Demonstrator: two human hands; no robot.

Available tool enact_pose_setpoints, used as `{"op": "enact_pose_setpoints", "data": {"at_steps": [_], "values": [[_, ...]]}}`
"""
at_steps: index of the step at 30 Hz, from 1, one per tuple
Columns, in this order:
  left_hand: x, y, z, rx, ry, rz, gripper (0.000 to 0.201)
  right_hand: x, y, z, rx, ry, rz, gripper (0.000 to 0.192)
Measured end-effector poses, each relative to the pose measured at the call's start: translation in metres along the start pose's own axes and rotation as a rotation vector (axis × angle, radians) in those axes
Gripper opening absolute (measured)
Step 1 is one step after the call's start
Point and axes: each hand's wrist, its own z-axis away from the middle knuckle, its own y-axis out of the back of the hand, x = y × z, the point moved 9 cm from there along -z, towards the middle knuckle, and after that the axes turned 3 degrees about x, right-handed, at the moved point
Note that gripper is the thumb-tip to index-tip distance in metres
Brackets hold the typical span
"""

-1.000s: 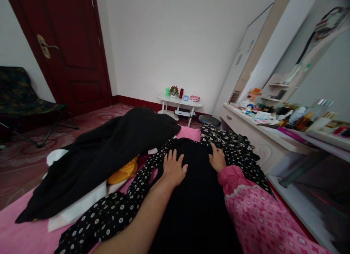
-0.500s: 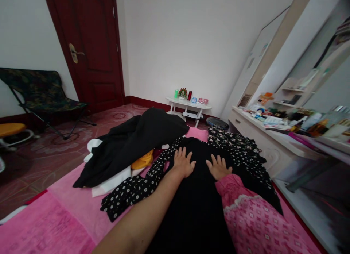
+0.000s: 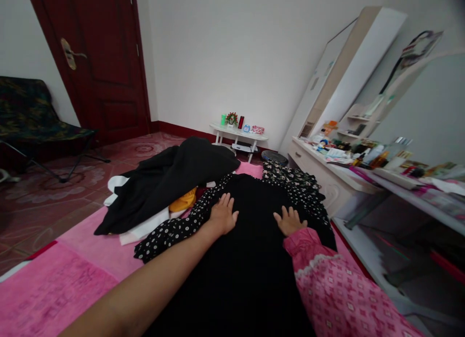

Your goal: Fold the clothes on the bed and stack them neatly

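A black garment (image 3: 250,259) with polka-dot sleeves lies spread out in front of me on a pink bedspread (image 3: 90,254). My left hand (image 3: 223,215) rests flat on its left side, fingers spread. On the right side of the same garment lies my right hand (image 3: 289,222), open and palm down, with a pink patterned sleeve at the wrist. One dotted sleeve (image 3: 170,235) stretches out to the left, beyond my left hand. The other dotted sleeve (image 3: 308,206) lies to the right, near a dark floral garment (image 3: 286,175).
Left of the garment is a clothes pile (image 3: 174,175) with black, white and yellow pieces. A dresser (image 3: 337,182) crowded with bottles stands along the right. Further off are a small white table (image 3: 240,132), a folding chair (image 3: 39,114) and a dark red door (image 3: 98,61).
My hands have moved farther apart across the black garment, the left one shifting outward. Both stay flat. The view has turned a little to the right.
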Motion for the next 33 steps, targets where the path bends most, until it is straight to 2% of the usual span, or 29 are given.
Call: {"op": "enact_pose_setpoints", "data": {"at_steps": [2,4,5,6,7,10,12,14,16,18,20,22,24,25,27,29,31,33], "values": [[0.002,0.007,0.005,0.058,0.017,0.004,0.058,-0.027,0.001,0.025,0.004,0.106,-0.008,0.066],[0.01,0.01,0.011,0.071,-0.064,0.043,0.059,-0.069,0.001,0.058,0.043,0.426,-0.061,0.063],[0.013,0.01,0.015,0.047,-0.116,0.066,0.059,-0.081,0.0,0.072,0.059,0.555,-0.077,0.06],[0.014,0.009,0.018,0.009,-0.158,0.084,0.06,-0.082,0.001,0.079,0.078,0.606,-0.083,0.058],[0.013,0.008,0.022,-0.03,-0.176,0.094,0.061,-0.075,0.001,0.077,0.089,0.58,-0.075,0.057],[0.002,0.01,0.027,-0.059,-0.128,0.084,0.061,-0.025,0.005,0.047,0.035,0.211,-0.003,0.059],[-0.001,0.012,0.029,-0.034,-0.083,0.066,0.061,-0.011,0.008,0.039,-0.02,0.063,0.04,0.059],[0.001,0.013,0.031,-0.011,-0.046,0.047,0.06,-0.031,0.01,0.048,-0.014,0.143,0.007,0.057],[0.007,0.015,0.038,-0.009,-0.035,0.028,0.059,-0.07,0.012,0.071,0.056,0.361,-0.095,0.054],[0.018,0.021,0.051,-0.042,-0.063,-0.016,0.059,-0.094,0.01,0.095,0.123,0.492,-0.182,0.052],[0.029,0.033,0.07,-0.105,-0.119,-0.079,0.057,-0.1,0.005,0.105,0.153,0.509,-0.242,0.05],[0.038,0.051,0.091,-0.2,-0.191,-0.098,0.047,-0.095,0.003,0.104,0.15,0.503,-0.304,0.048],[0.041,0.077,0.11,-0.262,-0.273,-0.029,0.031,-0.09,0.005,0.099,0.155,0.521,-0.365,0.045],[0.039,0.094,0.116,-0.244,-0.302,0.018,0.028,-0.087,0.006,0.096,0.159,0.522,-0.391,0.043],[0.021,0.13,0.12,-0.099,-0.298,0.065,0.027,-0.084,0.009,0.093,0.171,0.519,-0.426,0.041],[-0.014,0.155,0.119,0.058,-0.195,0.028,0.034,-0.084,0.01,0.093,0.176,0.519,-0.441,0.04],[-0.055,0.154,0.119,0.064,-0.045,-0.006,0.059,-0.085,0.011,0.096,0.176,0.528,-0.447,0.04],[-0.088,0.134,0.121,-0.045,0.056,0.041,0.075,-0.087,0.012,0.098,0.174,0.533,-0.452,0.04]]}}
